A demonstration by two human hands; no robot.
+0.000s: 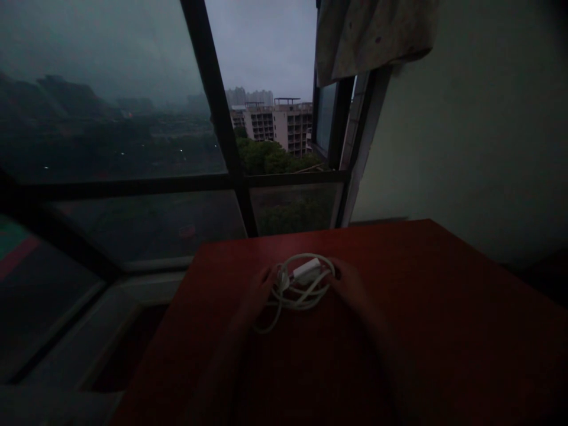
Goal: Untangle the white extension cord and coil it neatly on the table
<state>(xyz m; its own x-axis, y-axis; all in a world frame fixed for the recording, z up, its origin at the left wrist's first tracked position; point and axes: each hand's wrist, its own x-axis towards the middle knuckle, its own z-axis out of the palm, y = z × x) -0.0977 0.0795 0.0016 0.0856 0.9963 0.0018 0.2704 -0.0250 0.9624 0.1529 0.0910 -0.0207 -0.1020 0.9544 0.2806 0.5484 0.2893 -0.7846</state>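
A white cable lies in loose loops on the red-brown table, and one loop hangs out toward the lower left. Within the coil sits a white rectangular block, tilted up to the right. My left hand is at the coil's left side, its fingers closed on the cable beside a small pale piece that may be a plug. On the opposite side my right hand has its thumb and fingers closed around the right edge of the loops. Dim light hides much of the fingers.
The table reaches toward a dark-framed window with an opened pane. A cloth hangs at the upper right, before a pale wall. A sill runs along the left. Buildings stand outside.
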